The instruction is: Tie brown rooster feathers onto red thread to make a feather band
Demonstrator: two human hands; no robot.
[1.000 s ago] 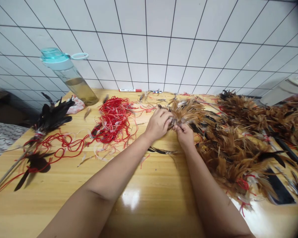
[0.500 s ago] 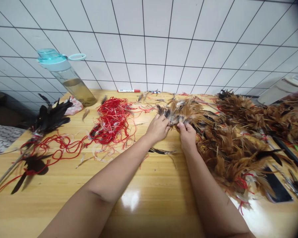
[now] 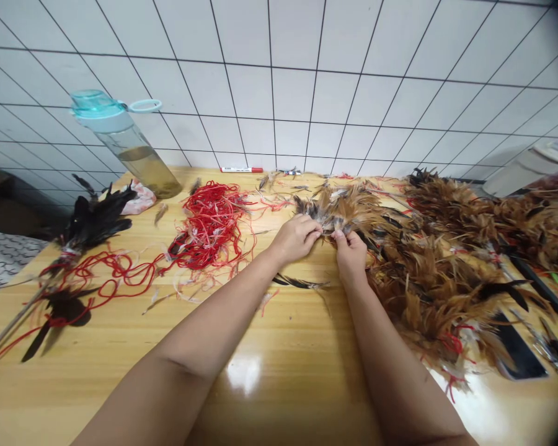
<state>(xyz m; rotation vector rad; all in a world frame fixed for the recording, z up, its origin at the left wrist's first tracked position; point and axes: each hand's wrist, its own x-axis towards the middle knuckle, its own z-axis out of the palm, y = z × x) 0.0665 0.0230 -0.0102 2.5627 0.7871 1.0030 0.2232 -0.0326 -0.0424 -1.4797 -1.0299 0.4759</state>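
Note:
Both my hands meet at the near edge of a strip of brown feathers (image 3: 348, 207) on the yellow wooden table (image 3: 279, 347). My left hand (image 3: 295, 238) is curled, its fingertips pinching the quill ends of the strip. My right hand (image 3: 351, 254) pinches the same edge just to the right, fingers pressed together. The brown feathers run on to the right in a long heap (image 3: 446, 272) with bits of red string in it. A loose dark feather (image 3: 302, 284) lies under my left wrist.
A tangle of red string (image 3: 209, 223) lies left of my hands, trailing to a stick with black feathers (image 3: 90, 223). A water bottle with a teal lid (image 3: 125, 145) leans by the tiled wall. A red and white marker (image 3: 242, 169) lies at the wall. Dark tools (image 3: 523, 353) sit at the right.
My hands have drawn slightly nearer to me along the feather strip's edge, and the fingers have closed tighter on the quill ends. Little else moved.

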